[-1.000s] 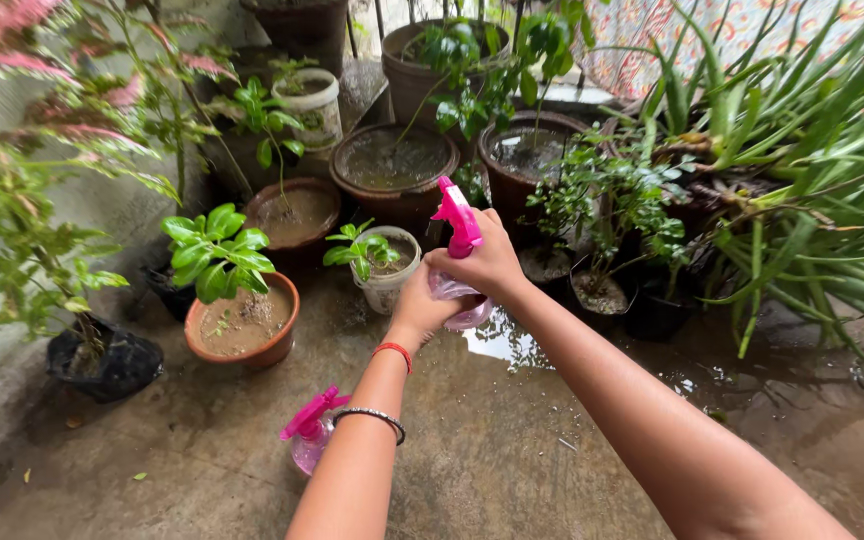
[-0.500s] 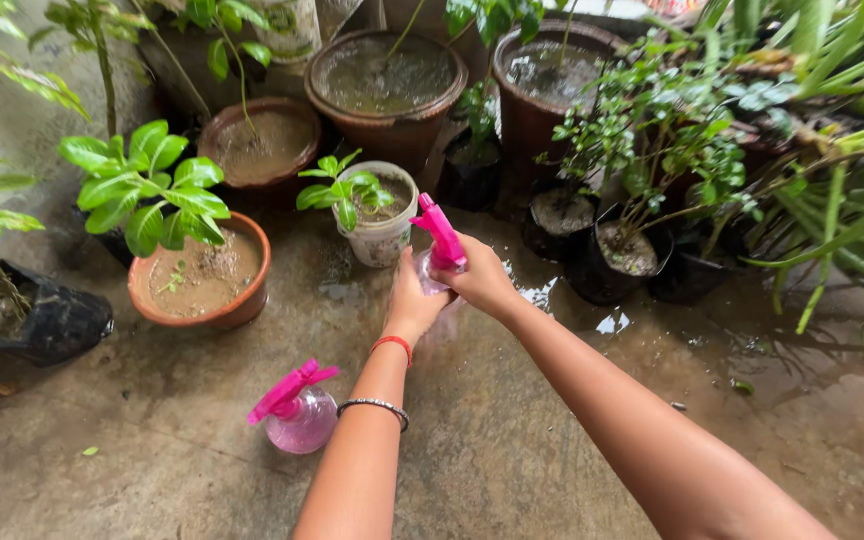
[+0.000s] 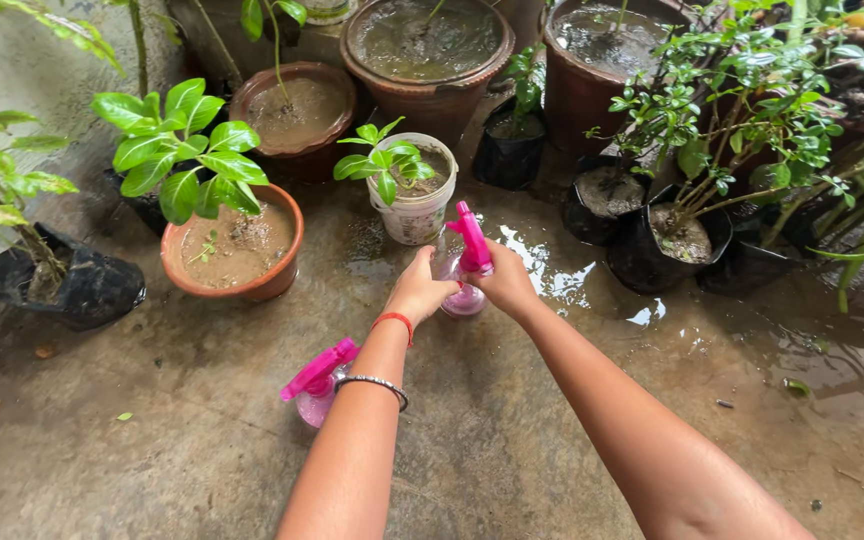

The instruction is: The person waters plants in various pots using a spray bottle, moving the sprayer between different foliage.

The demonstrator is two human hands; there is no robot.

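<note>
Pink spray bottle (image 3: 468, 270) stands on the wet concrete floor (image 3: 512, 440), just before a small white pot (image 3: 414, 208). The left hand (image 3: 418, 292) wraps its clear body; the right hand (image 3: 508, 285) grips its neck. A second pink sprayer (image 3: 318, 380) stands beside the left forearm.

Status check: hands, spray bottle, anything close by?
Left hand and right hand both grip the pink spray bottle. Bottle base on wet floor. White pot just beyond.

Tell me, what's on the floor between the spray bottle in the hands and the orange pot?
Only bare, wet concrete floor lies between the held spray bottle and the orange pot, as the head view shows. The white pot stands further back.
</note>
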